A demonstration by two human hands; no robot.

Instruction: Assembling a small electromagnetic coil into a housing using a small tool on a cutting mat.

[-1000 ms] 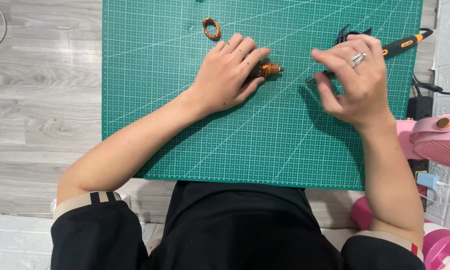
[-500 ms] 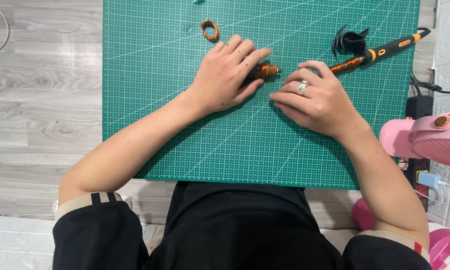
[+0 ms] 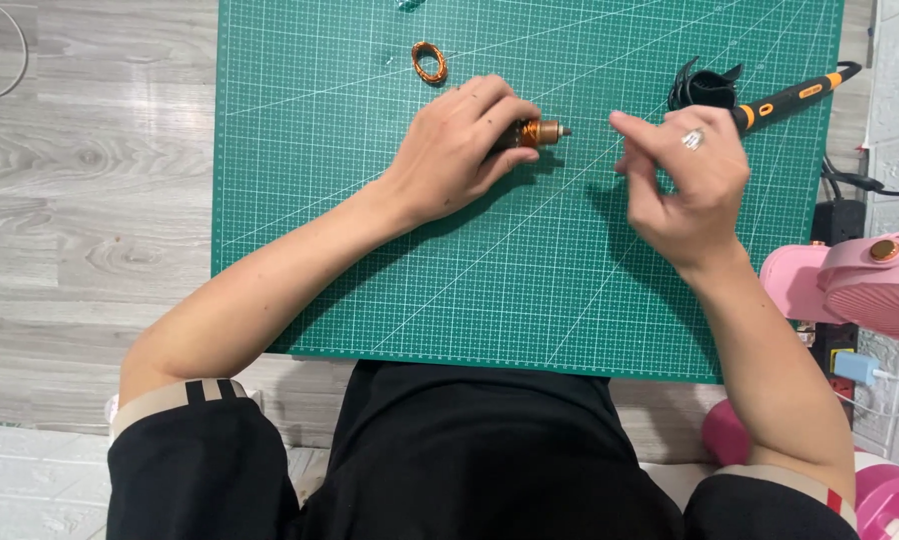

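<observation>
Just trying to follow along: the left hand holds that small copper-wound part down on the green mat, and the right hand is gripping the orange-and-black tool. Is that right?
Not quite. In the head view the right hand hovers with pinched fingers, apart from the orange-and-black tool, which lies on the green mat. The left hand does hold the copper-wound part.

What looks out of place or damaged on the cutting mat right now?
A loose copper wire coil lies alone near the green mat's top edge, apart from the copper-wound part under the left hand. Nothing looks spilled or broken.

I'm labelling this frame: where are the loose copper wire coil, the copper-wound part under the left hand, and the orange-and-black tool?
copper wire coil (image 3: pixel 430 62), head view, on its windings.
copper-wound part (image 3: pixel 542 132), head view, exposed copper end.
orange-and-black tool (image 3: pixel 792 97), head view, mid-handle.
</observation>
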